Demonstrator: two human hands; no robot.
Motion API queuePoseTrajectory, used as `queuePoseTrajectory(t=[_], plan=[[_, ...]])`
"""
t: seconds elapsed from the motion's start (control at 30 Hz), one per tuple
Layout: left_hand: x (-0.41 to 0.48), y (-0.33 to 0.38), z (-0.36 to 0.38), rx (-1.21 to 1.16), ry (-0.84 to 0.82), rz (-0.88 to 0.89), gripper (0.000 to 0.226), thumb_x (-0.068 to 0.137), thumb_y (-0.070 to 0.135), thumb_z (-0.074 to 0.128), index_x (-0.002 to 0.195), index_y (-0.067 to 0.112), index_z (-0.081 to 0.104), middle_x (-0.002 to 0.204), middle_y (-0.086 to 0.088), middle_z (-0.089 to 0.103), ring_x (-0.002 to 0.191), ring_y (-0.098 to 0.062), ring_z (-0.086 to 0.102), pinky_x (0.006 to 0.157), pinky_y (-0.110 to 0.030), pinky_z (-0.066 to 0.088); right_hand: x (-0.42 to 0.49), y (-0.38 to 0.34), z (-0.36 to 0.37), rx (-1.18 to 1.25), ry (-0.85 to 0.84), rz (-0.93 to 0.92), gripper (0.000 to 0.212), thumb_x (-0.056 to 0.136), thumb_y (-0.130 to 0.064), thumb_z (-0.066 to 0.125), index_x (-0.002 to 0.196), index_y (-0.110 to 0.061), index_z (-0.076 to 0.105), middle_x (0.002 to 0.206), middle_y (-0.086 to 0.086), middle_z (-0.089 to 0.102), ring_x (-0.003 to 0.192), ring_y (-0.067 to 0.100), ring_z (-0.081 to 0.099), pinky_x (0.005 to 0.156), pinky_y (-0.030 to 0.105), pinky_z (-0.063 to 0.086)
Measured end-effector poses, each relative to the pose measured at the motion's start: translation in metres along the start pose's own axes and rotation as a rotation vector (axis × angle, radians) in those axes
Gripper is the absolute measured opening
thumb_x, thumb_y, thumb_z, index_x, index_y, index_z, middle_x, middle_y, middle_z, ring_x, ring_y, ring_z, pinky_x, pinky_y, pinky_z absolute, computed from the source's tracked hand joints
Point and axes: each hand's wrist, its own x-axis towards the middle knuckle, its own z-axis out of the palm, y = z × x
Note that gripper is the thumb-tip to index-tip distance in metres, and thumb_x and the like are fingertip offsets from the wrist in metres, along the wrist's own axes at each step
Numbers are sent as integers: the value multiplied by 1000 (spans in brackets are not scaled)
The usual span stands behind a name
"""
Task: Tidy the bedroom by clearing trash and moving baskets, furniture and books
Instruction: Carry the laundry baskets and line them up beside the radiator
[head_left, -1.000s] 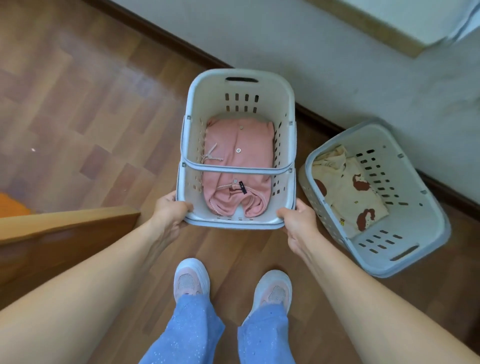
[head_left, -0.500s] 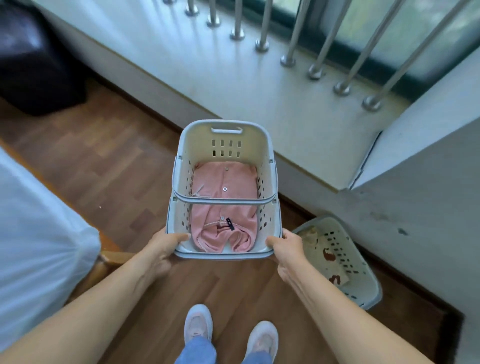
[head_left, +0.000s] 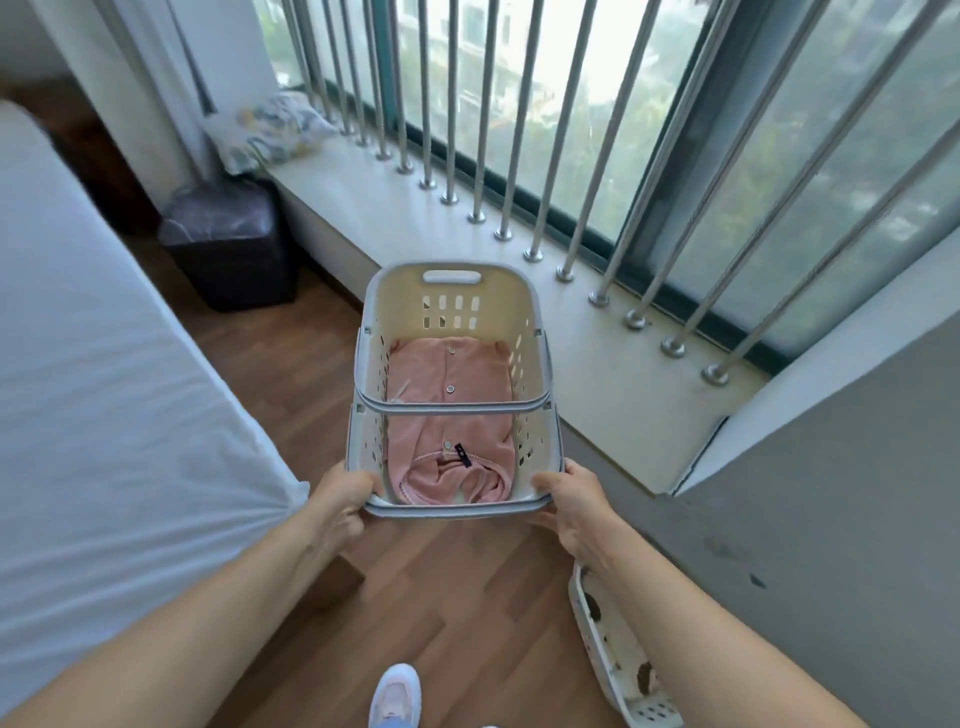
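Brown wooden flooring is running under your one visible shoe, pale pink and white. Low on your right a second white basket is lying on the floor by the grey wall, partly hidden by your forearm, with cream cloth patched in brown inside. Your left hand and right hand are each gripping a near corner of the white laundry basket, thumbs curled over its rim. You are holding it out in front of you above the floor, between the white-sheeted bed on your left and the window ledge on your right. A pink buttoned garment is lying flat in its bottom. A small dark tag is showing near the collar, its writing too small to read. Further off, a dark box-shaped stool is sitting against the ledge, a patterned bundle is resting on the ledge's far end, and steel bars are rising before the window.
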Motion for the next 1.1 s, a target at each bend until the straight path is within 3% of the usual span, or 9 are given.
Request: queuePoseTrajectory(t=[0.1,0.23,0.37,0.47,0.53,0.73,0.83,0.97,1.1], plan=[[-30,4,-12,-54,10,18,43,76,-23,36,105,1,57,89,-19,58,77,-32,56,71,-43,51,-30,-14,4,9,-100,11,22,85,7,55,95,-12,57,98,17,64,88,34,63,81,56,55],[-67,4,-30,-134,65,58,38,74,-22,37,96,0,57,97,-23,56,86,-35,56,84,-56,49,-63,-26,8,-23,-180,-25,33,83,16,43,106,-4,54,99,20,60,85,35,60,78,56,55],[-91,0,-47,-186,75,56,40,73,-22,34,100,0,54,103,-25,56,92,-42,59,76,-62,52,-85,-29,13,-54,-212,-50,32,83,19,40,93,-9,55,95,17,60,87,35,59,83,58,53],[-115,-6,-64,-254,87,53,40,72,-23,31,93,3,54,89,-22,56,74,-38,59,49,-46,57,-100,-29,19,-100,-269,-79,33,83,19,41,91,-9,56,92,17,60,90,37,58,89,60,50],[-129,-9,-75,-276,106,64,37,74,-23,31,88,4,52,77,-18,53,64,-34,55,41,-37,53,-108,-27,25,-127,-302,-89,32,83,19,42,95,-7,57,89,16,60,87,35,59,90,60,50],[-163,-28,-108,-363,202,101,35,75,-24,33,82,4,53,76,-19,53,63,-32,55,41,-34,52,-121,-15,51,-215,-395,-115,30,83,16,45,97,-6,60,89,17,63,75,31,62,80,55,56],[-179,-42,-133,-409,253,106,33,76,-24,33,80,3,52,78,-19,53,64,-32,55,39,-34,52,-135,-5,68,-256,-448,-108,33,81,17,43,96,-7,60,88,16,62,71,29,62,65,46,59],[-196,-58,-163,-453,324,95,31,77,-24,34,83,0,53,81,-21,55,68,-33,56,59,-39,52,-157,5,90,-305,-517,-89,32,83,17,41,94,-8,57,88,16,60,69,29,62,55,43,60],[-214,-73,-200,-499,362,90,32,77,-23,34,87,0,53,83,-22,55,71,-36,57,62,-42,52,-184,17,116,-368,-579,-91,32,84,16,41,102,-5,56,91,18,60,68,30,63,58,45,60]])
